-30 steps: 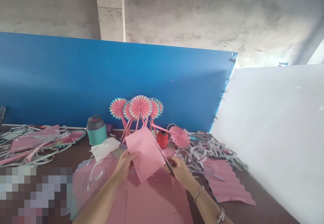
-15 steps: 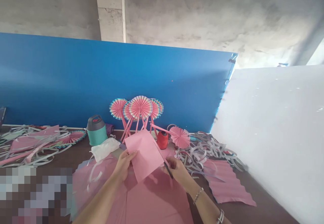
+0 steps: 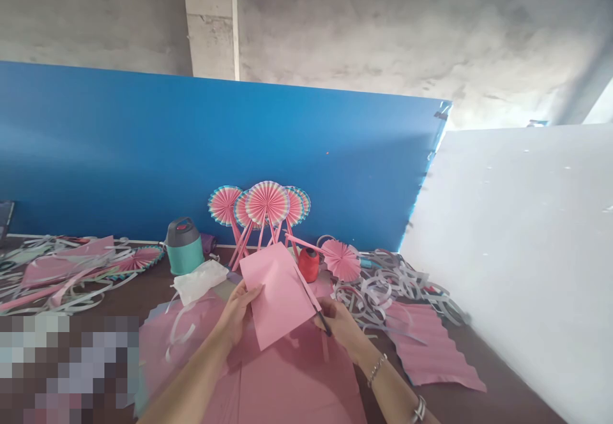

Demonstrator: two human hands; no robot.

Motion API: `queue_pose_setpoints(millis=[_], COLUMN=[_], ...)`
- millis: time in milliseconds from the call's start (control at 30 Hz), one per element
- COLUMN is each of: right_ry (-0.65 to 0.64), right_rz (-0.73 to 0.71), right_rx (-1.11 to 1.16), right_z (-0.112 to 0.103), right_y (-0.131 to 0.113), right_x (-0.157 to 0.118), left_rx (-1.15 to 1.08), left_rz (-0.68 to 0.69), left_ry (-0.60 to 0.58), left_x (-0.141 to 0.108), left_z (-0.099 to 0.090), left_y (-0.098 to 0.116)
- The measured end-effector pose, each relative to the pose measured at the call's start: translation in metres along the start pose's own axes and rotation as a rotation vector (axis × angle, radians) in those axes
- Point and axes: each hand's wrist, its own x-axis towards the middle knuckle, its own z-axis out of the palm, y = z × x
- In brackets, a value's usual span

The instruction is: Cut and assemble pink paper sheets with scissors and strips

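Observation:
My left hand [image 3: 240, 309] pinches the left edge of a pink paper sheet [image 3: 278, 299], thumb on top. The sheet is held tilted above larger pink sheets [image 3: 297, 386] on the table. At its right side, my right hand [image 3: 338, 325] is closed round dark-handled scissors [image 3: 324, 322], whose blades lie along the sheet's right edge. A narrow pink strip [image 3: 306, 287] stands partly away from the sheet there. Part of the scissors is hidden by my fingers.
Pink pleated paper fans [image 3: 267, 204] stand behind the sheet, near a red thread spool [image 3: 309, 264]. Left of them are a teal container [image 3: 184, 251] and a white plastic bag [image 3: 200, 281]. Paper strips [image 3: 383, 287] and a wavy pink sheet [image 3: 431, 347] lie right.
The narrow strip at the sheet's right edge now shows more clearly apart from it. The sheet and my right hand with the scissors have shifted slightly.

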Motion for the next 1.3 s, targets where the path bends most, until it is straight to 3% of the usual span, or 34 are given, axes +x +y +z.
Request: queue_pose_setpoints(millis=[367,500,667,833,1133,1300], right_ry=[0.012,0.027,0.053,0.030,-0.030,-0.034], right_rz=[0.049,0.072,0.064,0.055,0.023,0.012], right_rx=[0.207,0.155,0.123,0.074,0.103,0.124], right_z=[0.001,0.002,0.003,0.004,0.003,0.003], right_y=[-0.010,-0.007,-0.006,-0.009,-0.004,-0.005], right_x=[-0.006,-0.004,-0.005,-0.008,-0.004,-0.004], left_rx=[0.146,0.128,0.089,0.023,0.129,0.169], left_rz=[-0.108,-0.116,-0.055,0.025,-0.088,-0.154], left_ry=[-0.015,0.030,0.038,0.126,-0.017,0.170], left_x=[-0.005,-0.008,-0.004,-0.002,-0.009,-0.007], left_z=[0.002,0.006,0.004,0.000,0.007,0.005], left_y=[0.001,0.002,-0.001,0.002,0.003,0.000])
